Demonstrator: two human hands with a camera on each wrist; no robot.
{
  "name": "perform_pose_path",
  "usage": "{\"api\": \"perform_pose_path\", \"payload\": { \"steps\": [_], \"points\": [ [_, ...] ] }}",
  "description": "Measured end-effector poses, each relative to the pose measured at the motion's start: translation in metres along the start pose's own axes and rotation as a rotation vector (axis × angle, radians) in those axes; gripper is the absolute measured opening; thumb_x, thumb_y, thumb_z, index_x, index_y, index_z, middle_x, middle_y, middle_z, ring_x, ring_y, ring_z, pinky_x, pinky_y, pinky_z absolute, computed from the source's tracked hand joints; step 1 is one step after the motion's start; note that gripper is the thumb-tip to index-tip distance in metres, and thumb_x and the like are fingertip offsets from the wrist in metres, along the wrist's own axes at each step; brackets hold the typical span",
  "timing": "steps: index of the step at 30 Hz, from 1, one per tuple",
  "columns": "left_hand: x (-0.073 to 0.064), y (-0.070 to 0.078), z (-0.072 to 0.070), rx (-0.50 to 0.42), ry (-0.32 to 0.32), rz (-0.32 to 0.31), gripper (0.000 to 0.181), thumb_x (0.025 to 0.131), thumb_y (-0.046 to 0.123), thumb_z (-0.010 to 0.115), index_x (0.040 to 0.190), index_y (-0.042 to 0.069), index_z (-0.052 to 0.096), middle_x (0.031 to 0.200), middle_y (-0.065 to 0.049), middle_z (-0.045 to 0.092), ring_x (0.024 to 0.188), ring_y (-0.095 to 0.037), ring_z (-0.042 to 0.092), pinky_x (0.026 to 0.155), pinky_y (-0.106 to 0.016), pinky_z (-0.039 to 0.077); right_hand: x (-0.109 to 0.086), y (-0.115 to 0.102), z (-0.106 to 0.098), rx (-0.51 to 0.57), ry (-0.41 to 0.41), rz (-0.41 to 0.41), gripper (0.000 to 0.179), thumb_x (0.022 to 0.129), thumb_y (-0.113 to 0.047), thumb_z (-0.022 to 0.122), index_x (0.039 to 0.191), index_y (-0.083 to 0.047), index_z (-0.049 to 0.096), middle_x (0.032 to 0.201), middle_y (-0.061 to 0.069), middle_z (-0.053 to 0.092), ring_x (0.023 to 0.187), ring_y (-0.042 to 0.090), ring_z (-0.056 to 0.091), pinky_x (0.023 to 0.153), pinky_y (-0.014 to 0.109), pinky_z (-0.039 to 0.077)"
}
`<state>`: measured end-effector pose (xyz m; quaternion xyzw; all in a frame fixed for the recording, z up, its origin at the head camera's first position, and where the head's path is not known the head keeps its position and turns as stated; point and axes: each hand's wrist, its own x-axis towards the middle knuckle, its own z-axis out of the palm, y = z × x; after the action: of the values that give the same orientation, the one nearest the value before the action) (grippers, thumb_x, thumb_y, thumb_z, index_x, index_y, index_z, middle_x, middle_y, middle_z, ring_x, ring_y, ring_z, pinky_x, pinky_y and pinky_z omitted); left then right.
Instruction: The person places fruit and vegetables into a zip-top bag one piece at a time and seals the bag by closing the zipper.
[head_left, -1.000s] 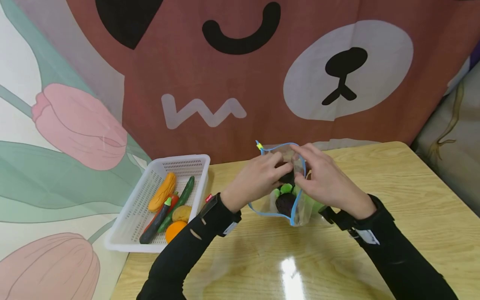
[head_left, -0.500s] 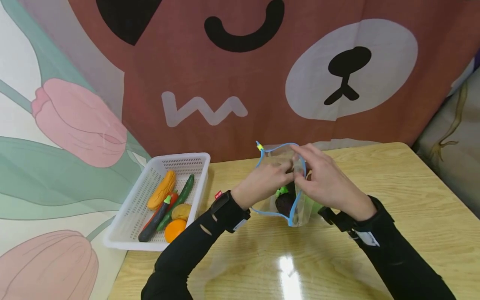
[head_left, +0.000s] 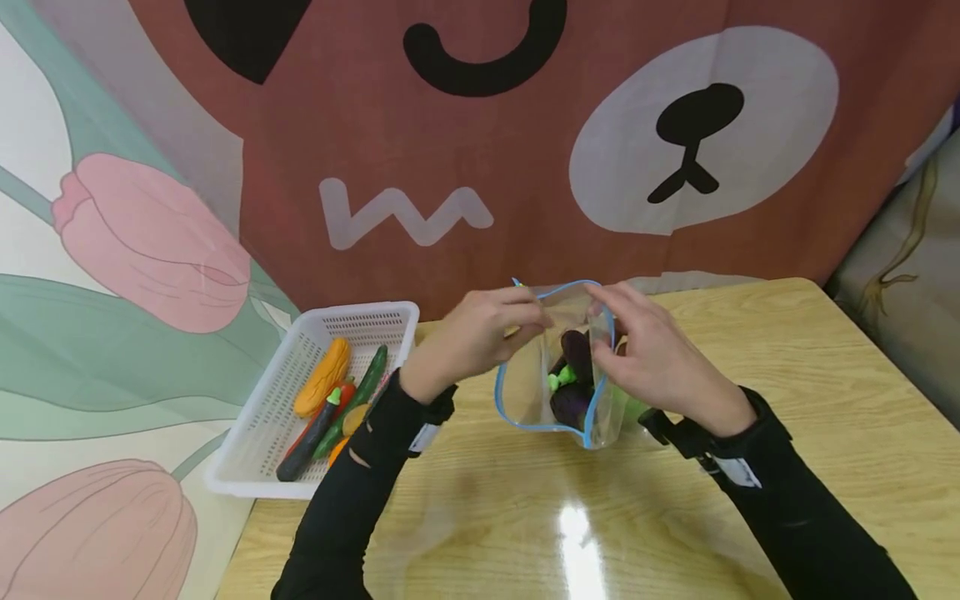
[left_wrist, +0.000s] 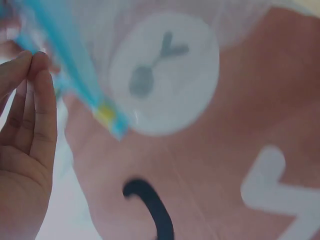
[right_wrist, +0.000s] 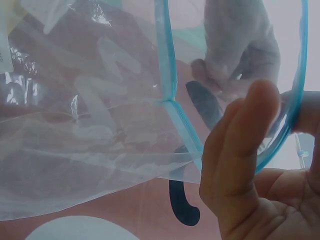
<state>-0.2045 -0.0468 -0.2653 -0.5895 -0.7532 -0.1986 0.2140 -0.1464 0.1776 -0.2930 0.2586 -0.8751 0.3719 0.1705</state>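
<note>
A clear zip bag with a blue zip edge stands on the table, its mouth facing me. Dark purple eggplants with bright green caps lie inside. My right hand grips the bag's right rim, fingers outside and thumb at the inner side; the right wrist view shows the blue edge running into that grip. My left hand hovers at the upper left of the mouth, fingers loosely bent and nothing held. In the left wrist view its fingertips come together close to the zip edge, with the yellow slider beside them.
A white perforated basket stands to the left, holding a yellow ridged vegetable, a cucumber, a slim dark eggplant and other produce. Something green shows at the bag's right side. A printed cloth hangs behind the wooden table.
My left hand first reached deeper into the bag with a dark eggplant, let it go, and has drawn back up and left. My right hand has kept its grip on the rim.
</note>
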Motion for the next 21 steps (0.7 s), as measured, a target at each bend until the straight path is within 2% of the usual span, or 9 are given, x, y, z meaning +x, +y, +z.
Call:
{"api": "perform_pose_path", "payload": {
  "steps": [4, 7, 9, 11, 13, 17, 21],
  "points": [
    [-0.011, -0.014, -0.022, -0.009, 0.093, -0.09, 0.011, 0.081, -0.001, 0.072, 0.088, 0.006, 0.071, 0.088, -0.003, 0.064, 0.075, -0.011, 0.059, 0.063, -0.023, 0.047, 0.0, 0.0, 0.0, -0.001, -0.001, 0.003, 0.054, 0.081, 0.004, 0.054, 0.135, 0.004, 0.045, 0.101, 0.004, 0.05, 0.065, 0.011, 0.045, 0.049, 0.023, 0.038],
    [-0.021, -0.024, -0.033, -0.011, 0.152, -0.17, 0.011, 0.08, -0.002, 0.073, 0.088, 0.006, 0.071, 0.087, -0.004, 0.065, 0.075, -0.011, 0.06, 0.063, -0.023, 0.049, 0.0, -0.001, 0.0, 0.0, -0.008, 0.011, 0.054, 0.081, 0.004, 0.053, 0.135, 0.004, 0.045, 0.101, 0.003, 0.049, 0.065, 0.011, 0.044, 0.049, 0.023, 0.038],
    [-0.029, -0.031, -0.039, 0.003, 0.175, -0.238, 0.01, 0.081, -0.001, 0.072, 0.089, 0.005, 0.07, 0.088, -0.004, 0.065, 0.075, -0.011, 0.06, 0.064, -0.024, 0.05, 0.0, -0.001, 0.0, -0.003, -0.011, 0.016, 0.054, 0.081, 0.003, 0.053, 0.135, 0.003, 0.045, 0.101, 0.003, 0.049, 0.065, 0.011, 0.044, 0.049, 0.024, 0.038],
    [-0.038, -0.038, -0.044, 0.027, 0.174, -0.333, 0.008, 0.084, 0.003, 0.07, 0.091, 0.006, 0.07, 0.09, -0.004, 0.064, 0.075, -0.012, 0.061, 0.064, -0.025, 0.05, 0.0, -0.001, 0.0, -0.002, -0.012, 0.019, 0.054, 0.082, 0.003, 0.053, 0.135, 0.004, 0.045, 0.101, 0.003, 0.049, 0.065, 0.012, 0.044, 0.049, 0.024, 0.038],
    [-0.048, -0.045, -0.048, 0.064, 0.144, -0.457, 0.008, 0.087, 0.007, 0.068, 0.094, 0.007, 0.07, 0.093, -0.004, 0.064, 0.075, -0.014, 0.06, 0.065, -0.028, 0.049, -0.001, -0.001, 0.0, 0.003, -0.015, 0.022, 0.054, 0.082, 0.003, 0.053, 0.135, 0.004, 0.044, 0.102, 0.003, 0.049, 0.066, 0.012, 0.045, 0.049, 0.024, 0.038],
    [-0.074, -0.062, -0.056, 0.111, 0.007, -0.729, 0.015, 0.091, 0.016, 0.064, 0.104, 0.008, 0.068, 0.102, -0.007, 0.062, 0.083, -0.021, 0.058, 0.071, -0.037, 0.047, -0.001, -0.001, 0.0, 0.0, -0.013, 0.017, 0.054, 0.082, 0.003, 0.053, 0.134, 0.004, 0.045, 0.102, 0.003, 0.049, 0.065, 0.012, 0.045, 0.049, 0.024, 0.038],
    [-0.1, -0.083, -0.058, 0.11, -0.135, -0.937, 0.025, 0.092, 0.017, 0.061, 0.113, 0.003, 0.064, 0.112, -0.016, 0.058, 0.099, -0.032, 0.056, 0.081, -0.046, 0.046, -0.001, -0.002, 0.0, -0.014, -0.006, 0.014, 0.053, 0.082, 0.003, 0.053, 0.134, 0.004, 0.045, 0.101, 0.003, 0.049, 0.064, 0.011, 0.043, 0.049, 0.024, 0.037]
  ]
}}
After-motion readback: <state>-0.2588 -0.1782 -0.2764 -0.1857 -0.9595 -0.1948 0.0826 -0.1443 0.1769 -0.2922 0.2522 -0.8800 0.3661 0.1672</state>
